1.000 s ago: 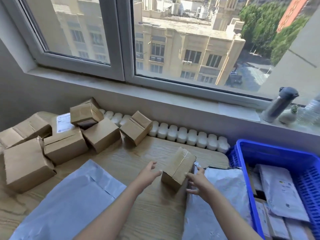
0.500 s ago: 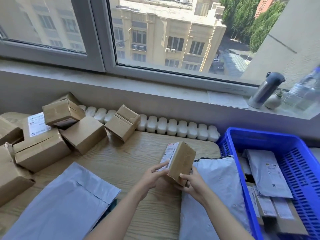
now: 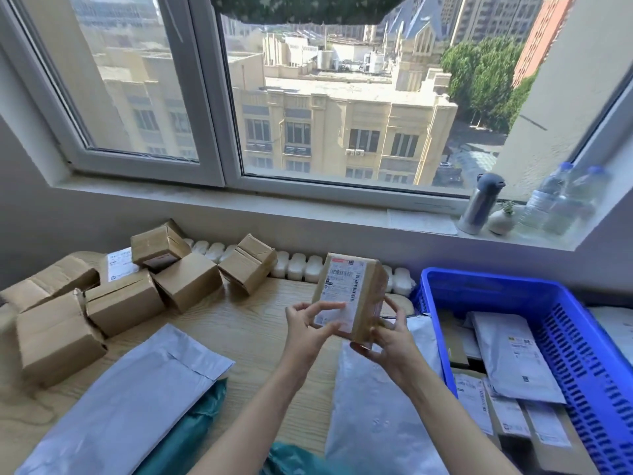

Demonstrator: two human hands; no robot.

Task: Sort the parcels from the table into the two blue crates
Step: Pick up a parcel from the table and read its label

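Observation:
I hold a small cardboard parcel (image 3: 352, 296) with a white shipping label up above the wooden table (image 3: 246, 330). My left hand (image 3: 310, 329) pinches its labelled face, and my right hand (image 3: 388, 341) grips its lower right side and bottom. A blue crate (image 3: 555, 323) stands at the right and holds several parcels and grey mailers. Several cardboard boxes (image 3: 123, 303) are piled at the table's left. A large grey mailer (image 3: 133, 395) lies at the front left, and another grey mailer (image 3: 373, 416) lies under my right forearm. Only one crate is in view.
A green mailer (image 3: 191, 437) pokes out from under the large grey one. White foam pieces (image 3: 298, 267) line the table's back edge below the sill. On the sill at right stand a steel flask (image 3: 481, 202), a small vase (image 3: 501, 221) and water bottles (image 3: 561, 200).
Both hands lifted the small parcel off the table and turned it so that its label faces me. The view tilted upward toward the window.

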